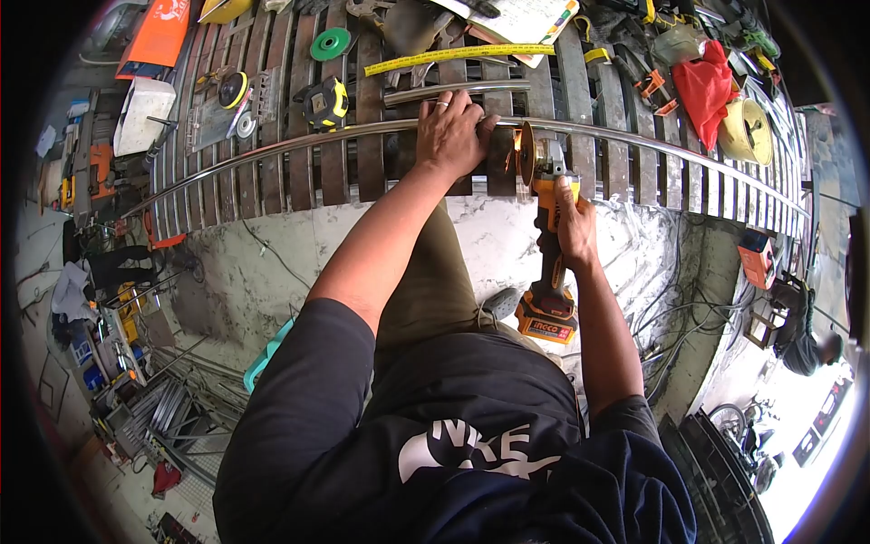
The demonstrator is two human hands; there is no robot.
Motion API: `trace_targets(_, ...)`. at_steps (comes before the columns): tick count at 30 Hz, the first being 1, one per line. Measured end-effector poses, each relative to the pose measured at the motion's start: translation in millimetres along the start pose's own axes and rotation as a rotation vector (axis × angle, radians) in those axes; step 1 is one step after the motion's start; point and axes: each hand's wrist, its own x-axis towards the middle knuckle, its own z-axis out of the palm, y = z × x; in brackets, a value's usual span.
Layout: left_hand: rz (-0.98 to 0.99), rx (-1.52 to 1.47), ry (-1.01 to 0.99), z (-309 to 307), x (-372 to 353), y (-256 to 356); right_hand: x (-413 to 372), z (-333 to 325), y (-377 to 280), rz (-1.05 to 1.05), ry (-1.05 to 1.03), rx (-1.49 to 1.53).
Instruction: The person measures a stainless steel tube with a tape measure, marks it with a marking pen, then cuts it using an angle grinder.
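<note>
A long shiny metal tube (299, 143) lies across the slatted metal bench (372, 168). My left hand (450, 136) presses down on the tube, its fingers curled over the far side. A yellow and black cordless angle grinder (549, 218) is gripped in my right hand (576, 222). Its disc (527, 154) stands upright against the tube, just right of my left hand, and orange sparks show beside it. Behind my left hand lies a shorter metal tube (458, 92).
Beyond the tubes lie a yellow tape measure (324, 102), its strip (458, 56), a green disc (331, 43) and papers (521, 20). A red cloth (703, 95) and a yellowish container (746, 131) are at right. Cables (671, 313) trail over the floor.
</note>
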Motion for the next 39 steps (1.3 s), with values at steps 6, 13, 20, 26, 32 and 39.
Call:
trace_targets(6,0.011,0.013,0.013,1.7,-0.8,-0.5,-0.4,-1.5,-0.4,0.008,-0.012,0.005)
trace_targets(13,0.019,0.017,0.031,3.2,-2.6,-1.2,2.0,-2.4,0.1,0.015,-0.022,-0.008)
trace_targets(20,0.020,0.012,0.037,4.7,-3.3,-2.2,6.7,-2.8,9.6,-0.008,-0.011,0.001)
trace_targets(26,0.042,-0.005,0.062,5.4,-3.9,-3.7,3.3,-1.8,2.3,0.011,-0.020,0.004)
trace_targets(32,0.058,-0.018,0.096,5.9,-3.9,-3.8,3.9,-2.1,2.9,-0.019,-0.030,0.005)
trace_targets(39,0.071,-0.016,0.132,6.9,-4.4,-4.4,1.9,-0.6,1.1,-0.023,-0.024,0.012)
